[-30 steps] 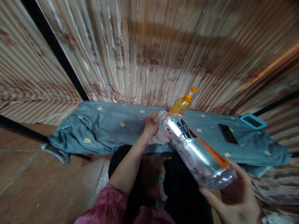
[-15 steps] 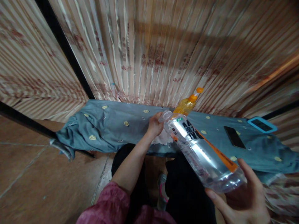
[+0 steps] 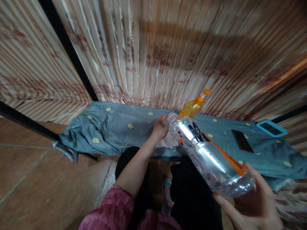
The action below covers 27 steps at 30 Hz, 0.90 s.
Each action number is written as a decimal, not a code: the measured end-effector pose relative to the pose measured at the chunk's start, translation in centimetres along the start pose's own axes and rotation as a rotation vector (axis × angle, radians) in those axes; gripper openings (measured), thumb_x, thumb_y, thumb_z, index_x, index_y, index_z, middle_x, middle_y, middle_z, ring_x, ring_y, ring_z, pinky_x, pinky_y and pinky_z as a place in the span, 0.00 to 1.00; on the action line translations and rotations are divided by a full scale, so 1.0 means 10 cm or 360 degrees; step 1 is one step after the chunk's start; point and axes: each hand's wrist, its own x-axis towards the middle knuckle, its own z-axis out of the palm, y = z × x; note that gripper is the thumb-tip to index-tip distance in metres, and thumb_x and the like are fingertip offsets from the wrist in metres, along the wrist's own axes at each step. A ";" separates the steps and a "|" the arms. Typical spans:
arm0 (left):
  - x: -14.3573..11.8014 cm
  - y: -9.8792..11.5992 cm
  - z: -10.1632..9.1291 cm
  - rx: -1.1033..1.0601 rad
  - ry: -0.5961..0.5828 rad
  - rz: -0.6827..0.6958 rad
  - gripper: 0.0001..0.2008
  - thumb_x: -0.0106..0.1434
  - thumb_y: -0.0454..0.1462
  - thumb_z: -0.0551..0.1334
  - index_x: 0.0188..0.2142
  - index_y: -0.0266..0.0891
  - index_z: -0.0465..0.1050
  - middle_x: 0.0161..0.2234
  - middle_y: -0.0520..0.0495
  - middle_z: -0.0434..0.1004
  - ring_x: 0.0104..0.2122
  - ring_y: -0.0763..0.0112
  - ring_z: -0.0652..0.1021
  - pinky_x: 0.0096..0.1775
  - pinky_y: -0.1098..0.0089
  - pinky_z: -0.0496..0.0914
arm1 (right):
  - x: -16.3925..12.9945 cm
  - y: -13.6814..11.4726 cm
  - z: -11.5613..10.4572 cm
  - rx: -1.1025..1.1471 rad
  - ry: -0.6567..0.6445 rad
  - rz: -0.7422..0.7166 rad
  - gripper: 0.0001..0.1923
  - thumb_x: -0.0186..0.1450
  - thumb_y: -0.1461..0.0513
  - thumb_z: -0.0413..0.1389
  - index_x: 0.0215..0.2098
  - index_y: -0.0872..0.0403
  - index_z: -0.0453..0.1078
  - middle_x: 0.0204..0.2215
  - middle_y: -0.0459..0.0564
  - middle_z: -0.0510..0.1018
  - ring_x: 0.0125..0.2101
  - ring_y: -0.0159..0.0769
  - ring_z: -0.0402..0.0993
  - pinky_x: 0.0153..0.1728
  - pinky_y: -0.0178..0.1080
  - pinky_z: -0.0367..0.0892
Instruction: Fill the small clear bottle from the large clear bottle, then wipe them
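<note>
Fingers of the right hand (image 3: 249, 204), low in the right corner of the frame, are curled under and around the base of one clear plastic bottle (image 3: 208, 156), which lies tilted with its neck pointing up and left toward the frame's centre. At that neck, the left hand (image 3: 160, 128) has its fingers closed about the bottle's mouth or cap; whether a cap is there cannot be told. Under the left hand lies one small pale cloth (image 3: 168, 142), on a long grey-blue spread (image 3: 115, 131) dotted with yellow marks that runs across the middle of the frame. Just behind the clear bottle's neck stands one orange bottle (image 3: 192, 108) with an orange spout. Two phones lie to the right on the spread: one dark phone (image 3: 242, 140), and one phone with a blue rim (image 3: 271, 127) near the right edge. Striped curtains (image 3: 155, 48) fill the upper frame.
</note>
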 end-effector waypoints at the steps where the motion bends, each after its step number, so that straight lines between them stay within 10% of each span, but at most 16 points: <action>1: 0.00 0.00 0.00 -0.0008 -0.0003 -0.0002 0.10 0.66 0.42 0.71 0.45 0.41 0.83 0.47 0.43 0.90 0.48 0.55 0.86 0.53 0.59 0.79 | 0.00 0.01 -0.01 -0.0006 0.0009 0.0021 0.55 0.57 0.56 0.78 0.78 0.44 0.61 0.66 0.60 0.76 0.54 0.52 0.82 0.49 0.50 0.83; 27: 0.01 -0.01 -0.02 0.0019 -0.0013 0.0054 0.10 0.67 0.42 0.70 0.45 0.42 0.83 0.48 0.43 0.90 0.50 0.54 0.86 0.55 0.58 0.80 | 0.02 -0.13 0.02 0.0032 0.0081 0.0202 0.60 0.52 0.52 0.80 0.77 0.48 0.62 0.71 0.64 0.70 0.56 0.58 0.81 0.52 0.58 0.82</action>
